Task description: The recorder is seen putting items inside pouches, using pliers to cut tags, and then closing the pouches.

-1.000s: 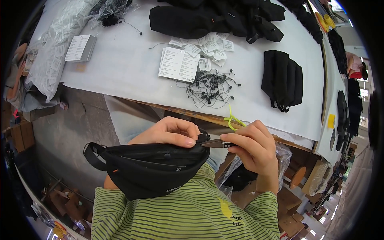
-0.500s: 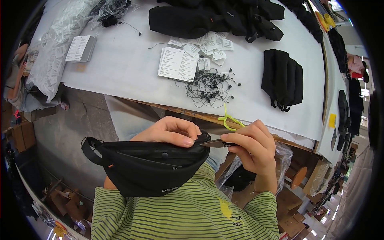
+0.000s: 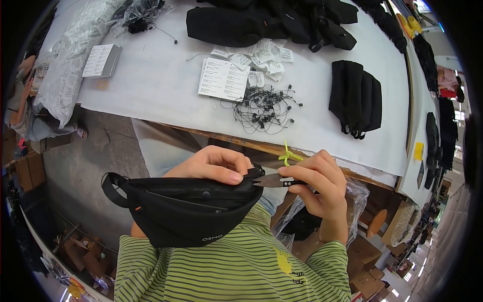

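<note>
A black zippered pouch [image 3: 191, 221] hangs before the striped shirt [image 3: 216, 274], its upper edge pinched in the left hand's [image 3: 214, 165] grip. The right hand's [image 3: 322, 183] grip clasps thread snips [image 3: 274, 180], blades slightly parted at the pouch's right end; a lime cord [image 3: 288, 156] rises beside them. Beyond, the white surface [image 3: 166, 95] carries tangled black tag strings [image 3: 264, 113], stacked black pouches [image 3: 354, 98], printed cards [image 3: 221, 80] and, farthest, piled black bags [image 3: 226, 26].

Left of the grip of the right hand [image 3: 322, 183] is 1 pouch [image 3: 188, 219]; ahead, on the table [image 3: 156, 83], lies 1 cord heap [image 3: 265, 108], labels [image 3: 262, 57] behind it, bags [image 3: 354, 93] farther right.
</note>
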`<control>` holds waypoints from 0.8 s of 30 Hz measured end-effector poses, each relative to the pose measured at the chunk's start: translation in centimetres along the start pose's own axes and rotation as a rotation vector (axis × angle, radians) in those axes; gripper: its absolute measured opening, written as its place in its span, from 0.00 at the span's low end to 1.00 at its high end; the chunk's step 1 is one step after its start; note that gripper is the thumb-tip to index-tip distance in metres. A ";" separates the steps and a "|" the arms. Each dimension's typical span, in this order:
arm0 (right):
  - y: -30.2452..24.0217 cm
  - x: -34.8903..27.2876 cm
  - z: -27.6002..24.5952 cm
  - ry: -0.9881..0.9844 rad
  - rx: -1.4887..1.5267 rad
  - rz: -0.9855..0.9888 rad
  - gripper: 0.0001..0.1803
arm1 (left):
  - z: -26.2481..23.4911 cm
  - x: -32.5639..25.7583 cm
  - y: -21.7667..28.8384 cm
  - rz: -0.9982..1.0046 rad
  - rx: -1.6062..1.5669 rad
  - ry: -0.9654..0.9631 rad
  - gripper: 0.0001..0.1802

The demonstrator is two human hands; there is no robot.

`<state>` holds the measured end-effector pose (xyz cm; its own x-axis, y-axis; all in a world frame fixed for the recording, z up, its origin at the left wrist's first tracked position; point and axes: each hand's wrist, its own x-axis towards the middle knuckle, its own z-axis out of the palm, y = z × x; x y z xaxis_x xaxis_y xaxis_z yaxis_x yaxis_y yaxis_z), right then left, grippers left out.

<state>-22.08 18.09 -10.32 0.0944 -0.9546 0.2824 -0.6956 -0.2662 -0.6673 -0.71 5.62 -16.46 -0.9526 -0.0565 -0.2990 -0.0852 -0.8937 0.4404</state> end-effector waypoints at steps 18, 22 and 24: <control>0.2 -0.7 0.4 0.032 0.027 0.042 0.16 | 0.3 0.1 -0.1 0.010 -0.012 0.023 0.08; 0.5 -0.8 0.3 0.133 0.036 0.034 0.15 | 0.4 -0.3 0.0 0.024 -0.026 0.028 0.08; 0.7 -1.3 -0.2 0.188 0.021 0.080 0.15 | 0.2 -0.1 0.1 0.023 -0.030 0.005 0.08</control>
<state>-22.78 19.22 -11.03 -0.0967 -0.9314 0.3508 -0.6800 -0.1955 -0.7067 -0.70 5.69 -16.21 -0.9528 -0.0788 -0.2931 -0.0548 -0.9053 0.4213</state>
